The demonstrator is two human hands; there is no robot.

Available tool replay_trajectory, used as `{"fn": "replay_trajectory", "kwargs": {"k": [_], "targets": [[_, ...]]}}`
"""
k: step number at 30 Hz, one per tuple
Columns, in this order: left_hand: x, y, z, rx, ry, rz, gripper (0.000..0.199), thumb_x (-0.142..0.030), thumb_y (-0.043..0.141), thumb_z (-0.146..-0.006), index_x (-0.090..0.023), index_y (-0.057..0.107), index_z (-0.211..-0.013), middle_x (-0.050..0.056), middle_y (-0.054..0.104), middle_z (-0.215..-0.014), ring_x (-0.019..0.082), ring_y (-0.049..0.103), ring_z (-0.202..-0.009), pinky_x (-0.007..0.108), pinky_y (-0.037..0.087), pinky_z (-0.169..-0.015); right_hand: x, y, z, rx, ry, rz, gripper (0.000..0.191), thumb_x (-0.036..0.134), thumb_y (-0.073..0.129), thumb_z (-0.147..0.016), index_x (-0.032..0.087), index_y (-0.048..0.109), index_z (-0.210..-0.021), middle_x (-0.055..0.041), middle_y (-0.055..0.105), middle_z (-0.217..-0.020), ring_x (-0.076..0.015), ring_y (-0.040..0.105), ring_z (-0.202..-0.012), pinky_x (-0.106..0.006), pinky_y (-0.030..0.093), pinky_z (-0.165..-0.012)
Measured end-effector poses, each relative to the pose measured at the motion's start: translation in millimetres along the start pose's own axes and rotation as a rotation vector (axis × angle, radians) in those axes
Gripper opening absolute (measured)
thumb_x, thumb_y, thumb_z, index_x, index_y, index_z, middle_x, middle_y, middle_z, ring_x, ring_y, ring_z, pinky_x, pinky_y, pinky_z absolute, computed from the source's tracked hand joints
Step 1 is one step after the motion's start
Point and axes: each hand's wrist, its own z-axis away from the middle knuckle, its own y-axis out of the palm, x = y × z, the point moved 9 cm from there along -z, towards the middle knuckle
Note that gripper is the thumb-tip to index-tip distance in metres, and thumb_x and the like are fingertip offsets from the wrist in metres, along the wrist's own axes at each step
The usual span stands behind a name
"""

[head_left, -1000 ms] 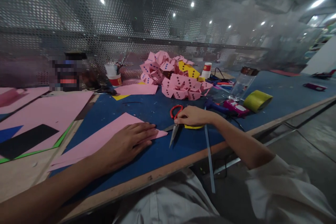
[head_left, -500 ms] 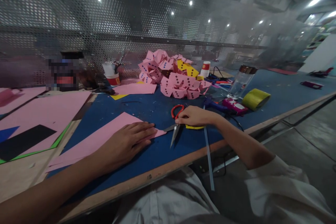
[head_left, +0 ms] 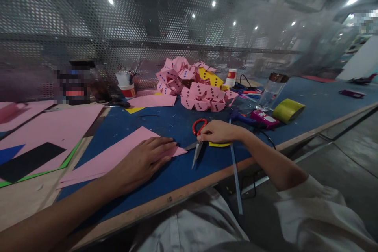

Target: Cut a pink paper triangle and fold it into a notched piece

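My left hand point(head_left: 152, 155) lies flat on a folded sheet of pink paper point(head_left: 118, 153), its fingers stretched toward the paper's narrow right end. In my right hand point(head_left: 217, 130) are red-handled scissors point(head_left: 197, 150), gripped near the pivot with the blades spread apart. One blade points left, close to the paper's tip; the other points down toward the table edge. Part of the handles is hidden by the hand. Just beside the right hand lies a yellow piece point(head_left: 219, 144). A pale glue stick point(head_left: 236, 181) hangs over the table's front edge.
Pink and yellow folded paper shapes point(head_left: 203, 96) are heaped at the back. To the right stand a clear bottle point(head_left: 269, 92), a yellow tape roll point(head_left: 289, 111) and a blue glue gun point(head_left: 243, 118). Pink sheets point(head_left: 67, 126) and a black piece point(head_left: 34, 161) lie left. Behind is perforated metal mesh point(head_left: 124, 19).
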Motion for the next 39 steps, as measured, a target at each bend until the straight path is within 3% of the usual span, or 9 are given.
{"fn": "replay_trajectory", "kwargs": {"k": [8, 14, 33, 39], "targets": [[3.9, 0.0, -8.6, -0.036, -0.015, 0.107, 0.037, -0.043, 0.047, -0.110, -0.029, 0.067, -0.138, 0.011, 0.064, -0.138, 0.027, 0.059, -0.125, 0.044, 0.050, -0.106, -0.6, 0.3, -0.9, -0.006, 0.020, -0.004, 0.049, 0.056, 0.050, -0.099, 0.016, 0.063, -0.073, 0.0007, 0.055, -0.067, -0.0125, 0.047, -0.064, -0.028, 0.024, -0.063], [1.1, -1.0, -13.5, -0.016, -0.019, 0.207, 0.036, -0.040, 0.045, -0.111, -0.029, 0.066, -0.138, 0.010, 0.062, -0.140, 0.027, 0.057, -0.130, 0.046, 0.048, -0.112, 3.5, -1.0, -0.2, 0.003, 0.025, 0.003, 0.048, 0.054, 0.051, -0.099, 0.016, 0.060, -0.071, 0.0014, 0.053, -0.067, -0.0117, 0.043, -0.063, -0.028, 0.023, -0.063], [-5.4, -8.6, -16.6, -0.069, -0.039, 0.276, 0.028, -0.043, 0.051, -0.108, -0.026, 0.068, -0.122, 0.010, 0.065, -0.136, 0.025, 0.062, -0.124, 0.043, 0.052, -0.108, 1.7, 0.6, 0.4, -0.008, 0.001, -0.020, 0.049, 0.054, 0.050, -0.099, 0.015, 0.066, -0.076, 0.0011, 0.056, -0.067, -0.0119, 0.047, -0.065, -0.027, 0.024, -0.063], [-5.2, -9.9, -14.5, -0.059, -0.030, 0.262, 0.024, -0.037, 0.054, -0.106, -0.026, 0.065, -0.125, 0.010, 0.065, -0.138, 0.026, 0.062, -0.127, 0.042, 0.052, -0.108, -0.7, -1.5, 1.5, -0.022, 0.015, -0.002, 0.047, 0.054, 0.051, -0.099, 0.016, 0.070, -0.080, -0.0006, 0.061, -0.071, -0.0141, 0.052, -0.068, -0.028, 0.026, -0.064]]}}
